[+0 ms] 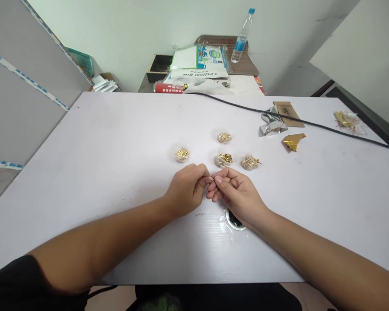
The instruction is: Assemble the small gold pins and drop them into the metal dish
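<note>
White table: left hand and right hand meet at its centre, fingers curled, tips pinched together; any item gripped is too small to identify. Four small heaps of gold pins lie just beyond them.

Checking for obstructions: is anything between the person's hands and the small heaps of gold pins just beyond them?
Nothing visible does. The left hand and right hand meet fingertip to fingertip, and only bare white table separates them from the nearest heap of gold pins. The black cable runs farther back, behind all the heaps.
</note>
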`<state>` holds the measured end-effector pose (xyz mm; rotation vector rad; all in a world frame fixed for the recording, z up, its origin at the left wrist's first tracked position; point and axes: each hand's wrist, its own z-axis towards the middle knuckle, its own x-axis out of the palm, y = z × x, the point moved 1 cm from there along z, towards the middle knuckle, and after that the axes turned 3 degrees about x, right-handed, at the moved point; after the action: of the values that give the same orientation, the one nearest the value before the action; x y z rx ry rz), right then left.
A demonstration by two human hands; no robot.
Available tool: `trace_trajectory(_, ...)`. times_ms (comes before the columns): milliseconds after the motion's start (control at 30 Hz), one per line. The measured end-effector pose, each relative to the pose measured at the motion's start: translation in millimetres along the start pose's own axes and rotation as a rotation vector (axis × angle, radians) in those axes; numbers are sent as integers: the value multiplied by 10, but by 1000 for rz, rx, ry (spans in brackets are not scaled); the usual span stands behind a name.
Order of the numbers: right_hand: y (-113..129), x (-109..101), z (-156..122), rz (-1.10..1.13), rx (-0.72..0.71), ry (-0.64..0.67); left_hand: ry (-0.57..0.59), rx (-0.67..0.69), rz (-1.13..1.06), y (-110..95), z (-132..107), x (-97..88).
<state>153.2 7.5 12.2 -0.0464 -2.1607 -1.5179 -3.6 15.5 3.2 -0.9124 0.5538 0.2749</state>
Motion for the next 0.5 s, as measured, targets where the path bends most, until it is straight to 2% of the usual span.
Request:
trace_trajectory(267,27,-53,3,-181,-167,-22,20,-48,-87,0,-2,-19)
trace_trajectory(500,114,-178,-41,-480,-513,-50,97,-123,-146,4,0,-18)
